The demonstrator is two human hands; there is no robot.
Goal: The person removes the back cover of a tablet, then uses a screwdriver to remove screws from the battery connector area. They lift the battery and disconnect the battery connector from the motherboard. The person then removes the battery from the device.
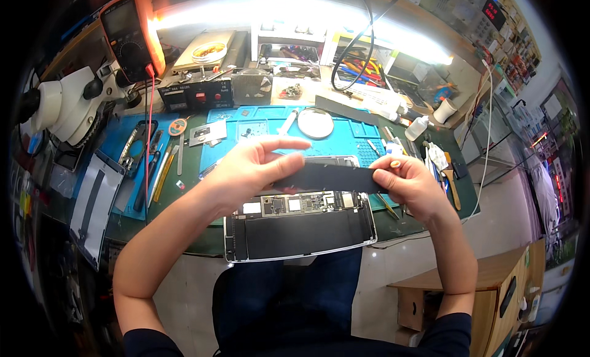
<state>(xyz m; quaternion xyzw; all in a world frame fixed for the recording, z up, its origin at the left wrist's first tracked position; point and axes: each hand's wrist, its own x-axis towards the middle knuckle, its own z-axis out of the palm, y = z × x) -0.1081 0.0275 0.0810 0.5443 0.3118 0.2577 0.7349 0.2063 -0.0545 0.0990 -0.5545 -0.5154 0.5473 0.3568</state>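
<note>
A flat black strip [341, 177] stretches crosswise in front of me, above an opened tablet [230, 249]. Its right end is pinched between the thumb and fingers of my right hand [409, 186]. My left hand [243, 168] is at the strip's left end, thumb and index finger apart; its lower fingers are hidden, and whether they touch the strip I cannot tell. Below, the tablet's bare inside shows a circuit board [286, 204] along its far side and a wide black battery [304, 233] nearer me. The tablet juts over the bench edge above my lap.
A blue repair mat [230, 149] lies behind the tablet, bearing a round dish [315, 123]. On the left stand a microscope [67, 105] and an orange multimeter [130, 37], with a loose panel [95, 206] below. A small bottle [416, 128] and hand tools [452, 182] are at right.
</note>
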